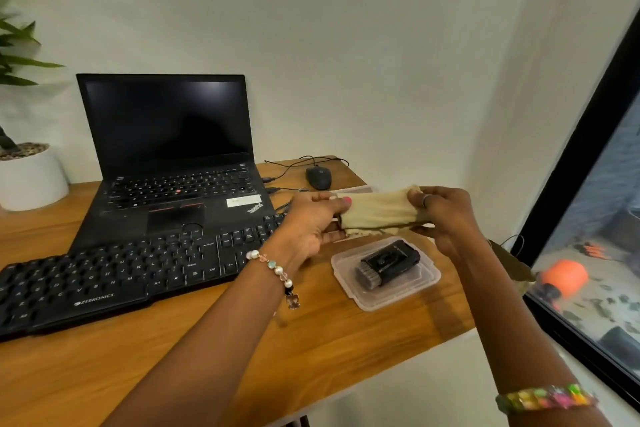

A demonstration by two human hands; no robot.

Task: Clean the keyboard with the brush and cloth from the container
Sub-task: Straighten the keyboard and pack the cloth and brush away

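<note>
A white pot (33,180) with a plant stands on the wooden desk (207,350) at about 9 o'clock in the view. Just right of it an open laptop (166,149) with a dark screen sits at 10 o'clock, and the black keyboard (114,274) lies in front of it, its left end reaching the picture's edge and its right end passing under the left hand. A wired mouse (318,177) rests behind the hands, at about 12 o'clock from them.

The left hand (311,225), with a beaded bracelet (277,274) on its wrist, pinches one end of the pale cloth (379,210) between thumb and curled fingers. The right hand (445,215) grips the other end, fingers curled round it, so the cloth hangs stretched between the two hands above the desk.

Directly below the cloth, at 6 o'clock from it, an open clear container (384,298) sits on the desk, near the keyboard's right end. The black brush (388,265) lies inside it, bristles toward the left. A dark-framed window (588,218) fills the right edge.
</note>
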